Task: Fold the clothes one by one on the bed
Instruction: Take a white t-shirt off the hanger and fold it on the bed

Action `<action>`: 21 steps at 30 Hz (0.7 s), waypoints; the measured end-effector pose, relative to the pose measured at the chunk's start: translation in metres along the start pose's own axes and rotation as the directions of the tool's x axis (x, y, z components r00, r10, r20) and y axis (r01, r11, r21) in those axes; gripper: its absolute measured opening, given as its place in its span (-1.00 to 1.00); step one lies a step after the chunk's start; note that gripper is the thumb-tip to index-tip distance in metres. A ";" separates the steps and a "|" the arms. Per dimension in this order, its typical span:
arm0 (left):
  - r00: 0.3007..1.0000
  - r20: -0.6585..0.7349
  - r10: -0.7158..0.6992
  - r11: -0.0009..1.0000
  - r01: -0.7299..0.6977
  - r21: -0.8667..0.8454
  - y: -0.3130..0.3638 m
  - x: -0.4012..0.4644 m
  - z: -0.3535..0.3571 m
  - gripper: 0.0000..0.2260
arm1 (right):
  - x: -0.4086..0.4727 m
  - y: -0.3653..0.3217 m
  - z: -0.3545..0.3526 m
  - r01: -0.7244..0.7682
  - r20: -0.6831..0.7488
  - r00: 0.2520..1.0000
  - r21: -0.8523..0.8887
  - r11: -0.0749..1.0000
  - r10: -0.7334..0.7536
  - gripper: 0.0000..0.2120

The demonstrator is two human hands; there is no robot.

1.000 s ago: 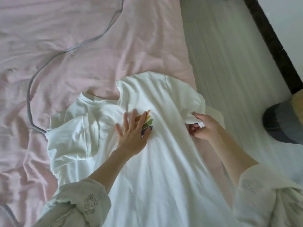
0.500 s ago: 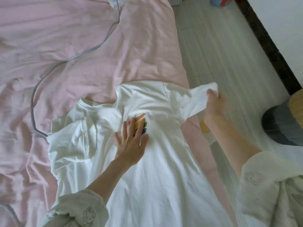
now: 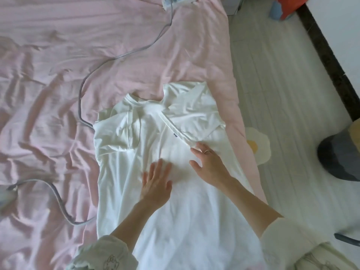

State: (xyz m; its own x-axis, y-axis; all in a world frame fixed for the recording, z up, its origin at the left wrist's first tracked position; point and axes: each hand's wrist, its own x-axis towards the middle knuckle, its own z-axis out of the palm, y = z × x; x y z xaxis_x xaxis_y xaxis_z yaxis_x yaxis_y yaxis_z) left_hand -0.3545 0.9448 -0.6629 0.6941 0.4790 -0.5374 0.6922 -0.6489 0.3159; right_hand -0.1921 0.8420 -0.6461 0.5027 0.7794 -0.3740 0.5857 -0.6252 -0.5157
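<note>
A white T-shirt (image 3: 175,221) lies lengthwise on the pink bed sheet (image 3: 97,65), collar toward the far side. Its right sleeve (image 3: 194,119) is folded in over the chest, and the left sleeve (image 3: 116,137) is folded in too. My left hand (image 3: 155,184) lies flat on the middle of the shirt, fingers straight and spread. My right hand (image 3: 209,164) rests beside it with straight fingers, fingertips touching the hem of the folded right sleeve. A small dark bit of the chest print (image 3: 175,135) peeks out at the sleeve's edge.
A grey cable (image 3: 81,98) runs across the sheet from a white power strip (image 3: 179,0) at the far edge and loops left of the shirt. The bed's right edge drops to a pale floor with an egg-shaped mat (image 3: 259,147) and a dark grey object (image 3: 339,158).
My right hand carried the right sleeve from out over the bed edge inward and laid it across the chest, covering the coloured print. My left hand slid down toward me.
</note>
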 end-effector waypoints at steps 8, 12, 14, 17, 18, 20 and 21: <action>0.999 0.010 0.030 0.998 -0.031 0.053 -0.011 -0.109 0.065 -0.46 | -0.140 0.006 0.095 -0.108 -0.072 0.992 -0.069 0.992 0.103 -0.31; 0.998 0.004 0.055 0.998 -0.055 0.041 -0.015 -0.163 0.100 -0.46 | -0.197 0.001 0.124 -0.145 -0.071 0.987 -0.037 0.989 0.142 -0.33; 0.999 -0.039 0.022 0.998 -0.024 -0.049 -0.015 -0.187 0.115 -0.49 | -0.217 0.002 0.132 -0.157 -0.140 0.978 0.011 0.987 0.157 -0.48; 0.971 -0.136 -0.199 0.944 0.153 -0.292 -0.011 -0.215 0.127 -0.70 | -0.246 -0.004 0.127 -0.283 -0.195 0.924 0.226 0.932 0.328 -0.78; 0.941 -0.103 -0.323 0.878 0.258 -0.403 -0.010 -0.220 0.129 -0.77 | -0.254 -0.003 0.124 -0.381 -0.138 0.886 0.331 0.863 0.444 -0.79; 0.830 0.097 -0.550 0.654 0.500 -0.567 -0.012 -0.226 0.129 -0.70 | -0.265 0.002 0.121 -0.597 0.029 0.744 0.478 0.645 0.667 -0.68; 0.754 0.233 -0.614 0.487 0.594 -0.640 -0.015 -0.230 0.131 -0.63 | -0.269 0.008 0.121 -0.664 0.124 0.662 0.555 0.502 0.739 -0.64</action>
State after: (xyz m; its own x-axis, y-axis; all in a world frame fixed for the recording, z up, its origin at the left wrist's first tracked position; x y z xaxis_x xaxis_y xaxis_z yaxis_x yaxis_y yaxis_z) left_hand -0.5498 0.7672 -0.6463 0.0529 0.6221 -0.7811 0.8759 0.3468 0.3355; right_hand -0.3998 0.6327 -0.6427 0.6869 0.0593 -0.7243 -0.3923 -0.8087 -0.4383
